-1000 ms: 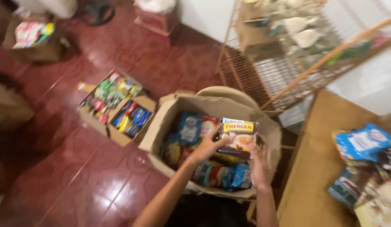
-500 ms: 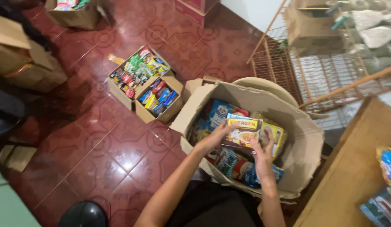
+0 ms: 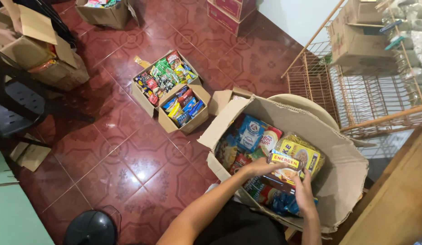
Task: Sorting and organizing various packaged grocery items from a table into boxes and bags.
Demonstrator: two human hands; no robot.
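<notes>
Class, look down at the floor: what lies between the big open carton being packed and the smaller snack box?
In the head view, only bare red tile separates the big carton from the snack box.

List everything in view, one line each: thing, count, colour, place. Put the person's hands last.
Big box: one, brown, open, under the hands, full of packets.
Yellow pack: one, yellow and brown, held over the big box.
Snack boxes: two, brown, open, on the floor, filled with mixed colourful packets.
Floor: red patterned tiles.
Wire rack: one, rust-orange, upper right.
Red cartons: stacked, top centre.
Table: wooden, right edge.
Chair: black, left.
Left hand: grip on the yellow pack.
Right hand: grip on the yellow pack.
</notes>
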